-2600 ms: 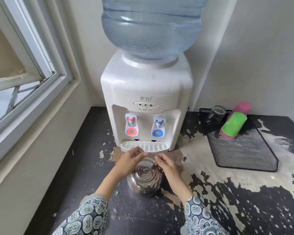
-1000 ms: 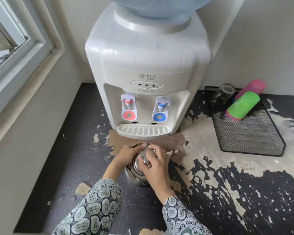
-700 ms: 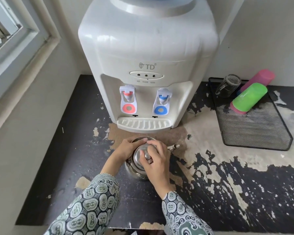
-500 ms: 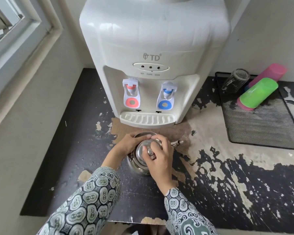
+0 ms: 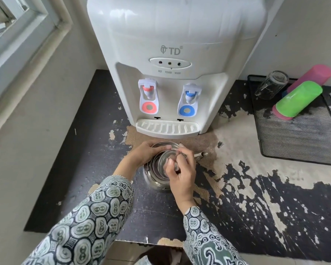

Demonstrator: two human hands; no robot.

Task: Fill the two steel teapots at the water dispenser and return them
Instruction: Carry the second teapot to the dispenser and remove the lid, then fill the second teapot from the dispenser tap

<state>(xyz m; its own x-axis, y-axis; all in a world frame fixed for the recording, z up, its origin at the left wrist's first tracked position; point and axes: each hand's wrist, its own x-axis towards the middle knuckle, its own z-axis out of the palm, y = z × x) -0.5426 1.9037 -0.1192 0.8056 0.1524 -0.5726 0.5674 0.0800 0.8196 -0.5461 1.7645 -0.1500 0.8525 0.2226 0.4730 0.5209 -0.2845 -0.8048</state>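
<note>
Below the dispenser [image 5: 172,60], on the counter [image 5: 96,150]: 1 teapot [image 5: 157,180]. My left hand [image 5: 141,153] grips its rim; my right hand [image 5: 180,169] pinches the lid [image 5: 165,159]. Step: uncovering. Next, probably: lift to a tap.

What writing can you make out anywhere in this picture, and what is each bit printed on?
"TD", with a small emblem before it and a registered mark after: on the front of the white water dispenser.
"HOT", "POWER", "WARM": small, slightly blurred labels under the three lights of the indicator panel on the dispenser.
Nothing else carries readable text; the taps and cups bear none.
</note>
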